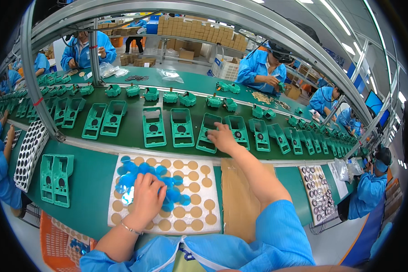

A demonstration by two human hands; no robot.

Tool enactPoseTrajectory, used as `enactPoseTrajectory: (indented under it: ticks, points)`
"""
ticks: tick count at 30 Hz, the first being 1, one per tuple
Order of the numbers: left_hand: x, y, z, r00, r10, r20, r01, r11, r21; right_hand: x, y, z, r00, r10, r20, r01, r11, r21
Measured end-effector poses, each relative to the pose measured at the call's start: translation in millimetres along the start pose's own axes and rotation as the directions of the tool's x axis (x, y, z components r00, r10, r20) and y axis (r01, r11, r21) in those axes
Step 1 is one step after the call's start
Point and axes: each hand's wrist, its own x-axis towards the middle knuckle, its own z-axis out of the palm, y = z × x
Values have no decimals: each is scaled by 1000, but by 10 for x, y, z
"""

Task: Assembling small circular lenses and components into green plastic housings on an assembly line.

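My left hand rests on a loose pile of round blue film discs, its fingers drawn together; whether a disc is between them is hidden. Under the pile lies a white foam sheet with rows of tan dumbbell-shaped pieces. My right hand reaches over the conveyor, fingers apart, at a green plastic housing with a round black part inside. Another such housing stands just right of that hand, partly behind it.
Green housings line the dark green conveyor. Two housings sit at my left beside a sheet of black discs. Brown cardboard lies below my right forearm. A metal frame spans overhead. Co-workers sit across the line.
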Motion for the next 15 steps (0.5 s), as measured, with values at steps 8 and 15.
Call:
enactPoseTrajectory:
  ticks: [8, 15]
  points:
    - [47, -174, -225, 978, -64, -197, 69, 997, 21, -810, -1026, -936, 882, 188, 432, -348, 878, 329]
    - [-83, -286, -804, 944, -291, -157, 321, 920, 225, -1512, -1218, -821, 862, 241, 446, -339, 928, 153]
